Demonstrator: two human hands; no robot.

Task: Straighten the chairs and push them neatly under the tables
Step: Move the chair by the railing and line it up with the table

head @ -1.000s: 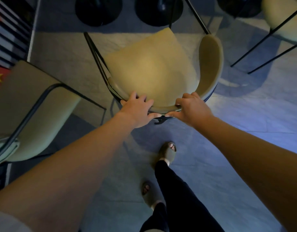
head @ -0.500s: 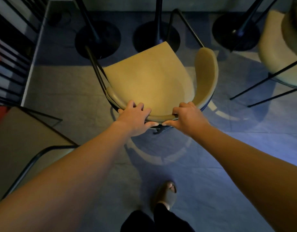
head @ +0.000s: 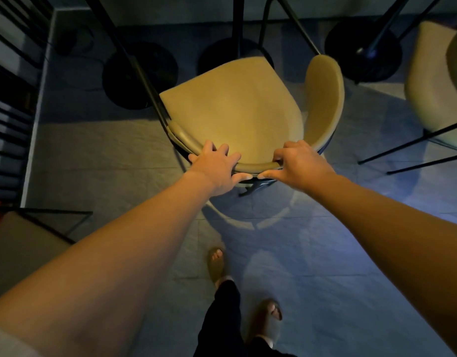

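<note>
A tan padded chair point(head: 235, 106) with a curved backrest and thin black legs stands in front of me, its seat pointing toward the round black table bases. My left hand point(head: 217, 167) lies over the near left part of the backrest rim, fingers spread on top and thumb below. My right hand point(head: 298, 163) grips the same rim just to the right, fingers curled over it. The chair's front edge reaches the middle table base point(head: 222, 55).
Three round black table bases stand ahead, at left point(head: 139, 76), middle and right point(head: 364, 57). A second tan chair point(head: 436, 83) stands at the right, a third chair point(head: 21, 251) at the lower left. A black railing point(head: 8, 104) runs along the left. My sandalled feet point(head: 217, 264) stand on the tiled floor.
The chair has slid forward toward the table bases with both hands on its backrest. I have stepped forward after it, and the chair at the left has dropped back in view.
</note>
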